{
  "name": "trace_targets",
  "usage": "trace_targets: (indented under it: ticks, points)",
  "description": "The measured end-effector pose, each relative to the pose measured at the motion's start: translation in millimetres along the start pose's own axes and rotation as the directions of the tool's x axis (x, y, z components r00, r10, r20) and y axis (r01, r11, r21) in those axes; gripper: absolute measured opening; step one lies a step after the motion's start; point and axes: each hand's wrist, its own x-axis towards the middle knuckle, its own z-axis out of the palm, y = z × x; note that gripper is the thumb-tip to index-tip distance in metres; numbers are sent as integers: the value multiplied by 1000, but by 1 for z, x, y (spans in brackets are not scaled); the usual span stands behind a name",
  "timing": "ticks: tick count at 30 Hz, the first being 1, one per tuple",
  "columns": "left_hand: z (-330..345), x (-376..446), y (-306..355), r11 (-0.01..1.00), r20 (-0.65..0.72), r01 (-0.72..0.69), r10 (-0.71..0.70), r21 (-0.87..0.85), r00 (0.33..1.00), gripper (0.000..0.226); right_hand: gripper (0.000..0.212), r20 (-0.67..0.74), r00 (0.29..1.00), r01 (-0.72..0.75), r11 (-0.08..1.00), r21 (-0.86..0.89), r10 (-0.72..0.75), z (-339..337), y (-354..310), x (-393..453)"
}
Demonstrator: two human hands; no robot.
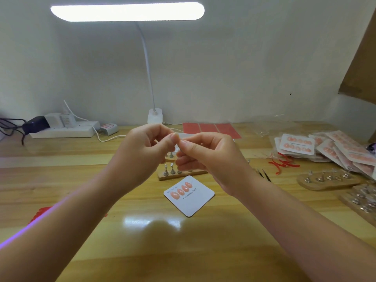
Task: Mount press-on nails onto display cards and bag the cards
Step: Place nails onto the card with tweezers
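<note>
Here we hold our left hand [146,147] and right hand [205,153] raised above the table [203,241], fingers curled, thumbs meeting as if pinching something too small to tell. Below lies a display card [193,200] bearing four pink nails [181,190]. Bagged cards [325,149] are piled at the right.

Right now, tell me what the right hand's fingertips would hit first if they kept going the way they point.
The right hand points left, thumb tip toward the left hand. It would meet the left thumb almost at once; whether the tips already touch is unclear.
</note>
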Motion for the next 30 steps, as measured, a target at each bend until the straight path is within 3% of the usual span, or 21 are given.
trace_targets:
  ticks: [8,13,16,19,22,25,28,30]
  points:
    - [4,-1,8,954,60,273,-268,-123,962,26,8,2,998,59,996,-68,-59,0,4,0]
    - [2,2,15,759,218,566,-522,-323,825,21,11,29,984,177,966,-186,-175,1,3,-3]
    - [1,2,16,652,324,659,-574,-375,752,15,13,30,973,229,946,-228,-228,1,2,-4]
    - [2,2,12,764,171,536,-511,-360,843,14,11,1,977,208,947,-244,-214,-2,3,-3]
    - [2,1,7,940,3,271,-277,-205,961,17,14,-35,978,190,949,-253,-205,-3,4,-1]
    - [-2,1,6,952,31,216,-214,-217,976,19,23,-62,974,192,941,-279,-218,-5,3,0]
    - [-8,3,7,971,122,185,-167,-149,978,39,18,-64,970,204,933,-296,-232,-7,2,1]
    - [-10,2,8,985,153,138,-121,-106,981,39,13,-52,970,212,930,-301,-239,-7,2,1]
